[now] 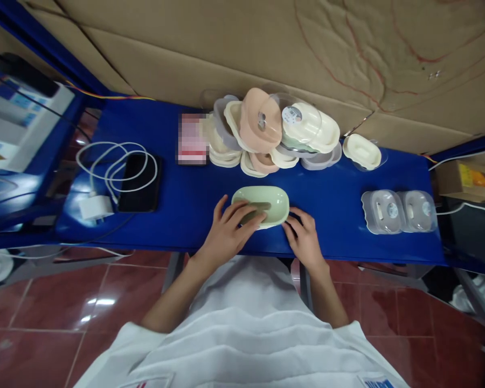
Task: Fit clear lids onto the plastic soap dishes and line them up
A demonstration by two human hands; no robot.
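Left hand (226, 231): fingers loosely spread over green dish (281, 202), left end; pinch, cannot tell. Right hand (306, 237): fingers curled at right end. Dish: between hands, open side up; light two-ended steadying advisable. Beyond grip: piled dishes (261, 129). Far left: phone (139, 188).

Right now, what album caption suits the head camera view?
Left hand and right hand at a pale green dish, pastel dishes piled behind on a blue table.

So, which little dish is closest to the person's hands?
The pale green dish, between the left hand and right hand. The other dishes lie farther away: in the pile behind it, or off to the right.
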